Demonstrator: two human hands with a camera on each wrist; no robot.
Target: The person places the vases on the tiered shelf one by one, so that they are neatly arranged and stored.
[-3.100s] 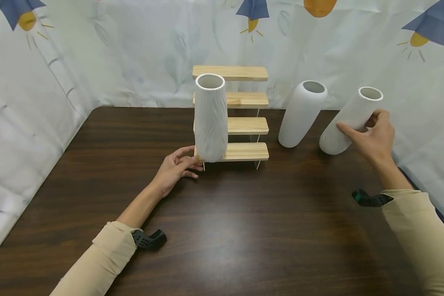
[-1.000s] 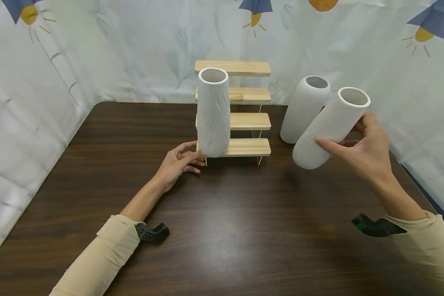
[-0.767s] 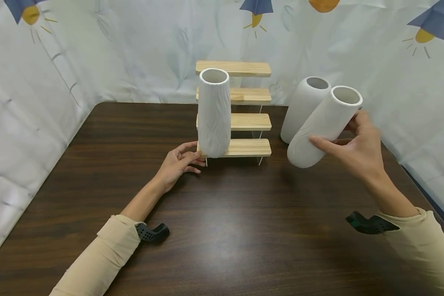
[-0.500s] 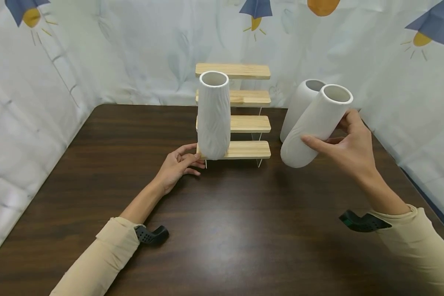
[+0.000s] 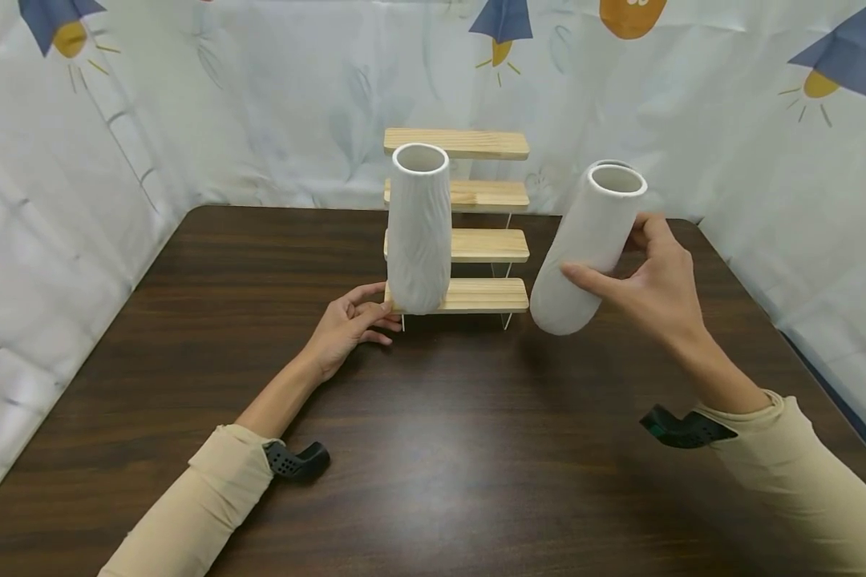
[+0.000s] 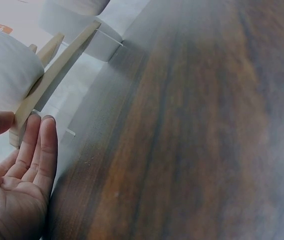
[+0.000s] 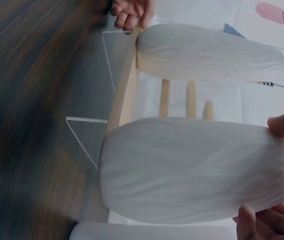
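A white ridged vase (image 5: 420, 232) stands upright at the left end of the lowest board of a stepped wooden display stand (image 5: 485, 295). With thumb above and fingers beneath, my left hand (image 5: 342, 328) pinches that board's left end. To the right of the stand, my right hand (image 5: 653, 280) grips a second white vase (image 5: 570, 264) around its upper part, its mouth up. In the right wrist view this held vase (image 7: 191, 170) hides the near end of the lowest board. A third white vase (image 7: 146, 232) shows at the bottom edge there; the head view has it almost wholly hidden behind the held one.
The dark wooden table (image 5: 433, 449) extends in front of the stand and to both sides. Upper boards (image 5: 491, 192) of the stand rise in steps on clear supports (image 5: 507, 320). A patterned white curtain (image 5: 281, 104) hangs behind and along the sides.
My right hand has lifted its vase from the table's right side and carried it left toward the stand, now in front of the third vase. My left hand has stayed on the board.
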